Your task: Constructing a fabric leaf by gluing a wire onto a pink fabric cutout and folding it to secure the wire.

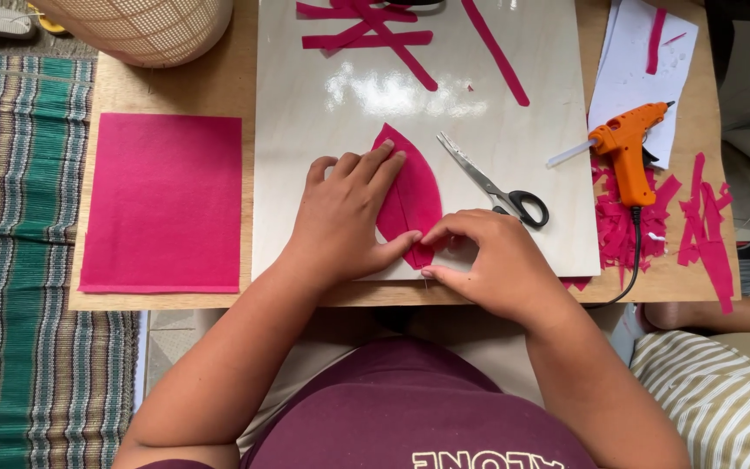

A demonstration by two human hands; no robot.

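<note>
At the centre of the frame, a pink leaf-shaped felt piece (410, 195) lies on the pale board (305, 130). The left hand (345, 217) presses it flat with spread fingers; the right hand (492, 260) pinches its lower tip. It looks light, soft and floppy, best gripped by its edges.

Both forearms reach forward and angle inward. The left hand (345, 217) lies flat, palm down, fingers spread forward. The right hand (496, 260) curls, thumb and forefinger pinched toward the left thumb.
</note>
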